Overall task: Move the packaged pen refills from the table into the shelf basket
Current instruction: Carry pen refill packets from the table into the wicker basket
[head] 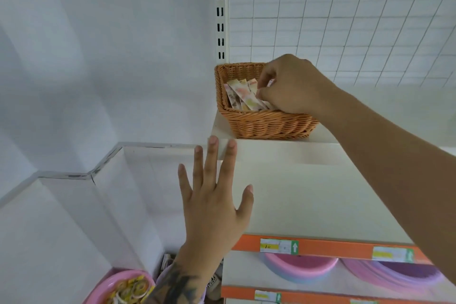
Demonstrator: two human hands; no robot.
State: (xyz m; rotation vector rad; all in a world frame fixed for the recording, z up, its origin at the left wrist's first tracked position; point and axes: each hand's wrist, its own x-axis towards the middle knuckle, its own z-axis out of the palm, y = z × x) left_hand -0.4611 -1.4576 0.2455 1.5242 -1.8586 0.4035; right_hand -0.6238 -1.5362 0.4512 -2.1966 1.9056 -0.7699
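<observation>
Hovering nearest, left hand (212, 207) spread flat, fingers (213, 153) straight and released, tips at the shelf (283, 180) edge. Beyond them, right hand (291, 84) reaches into the basket (266, 123), curled fingers pinching the refills (243, 96) lying inside. Packets look light, flat, slick and bendy; best pinched at an end.
</observation>
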